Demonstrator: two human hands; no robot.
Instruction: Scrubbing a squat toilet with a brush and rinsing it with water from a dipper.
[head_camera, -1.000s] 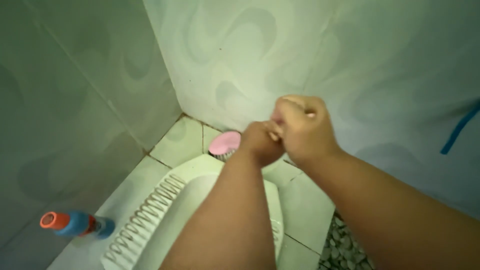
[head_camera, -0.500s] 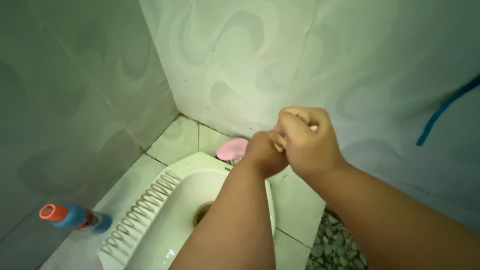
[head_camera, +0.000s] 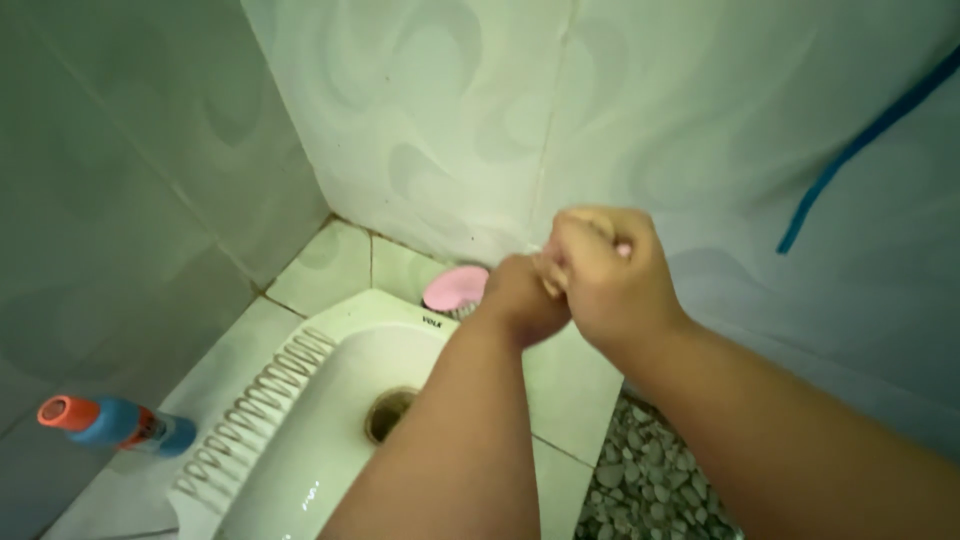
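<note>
Both hands are meeting over the squat toilet (head_camera: 300, 420), the right hand (head_camera: 610, 275) curling closed around the fisted left hand (head_camera: 520, 295).

Left hand (head_camera: 520, 298) and right hand (head_camera: 610, 275) clasped together above squat toilet (head_camera: 290, 420).

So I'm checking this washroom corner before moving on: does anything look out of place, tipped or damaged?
One thing: the blue bottle with an orange cap lies on its side by the squat toilet pan. No spill or damage shows. A pink round thing sits in the corner. Both hands are clasped above.
</note>
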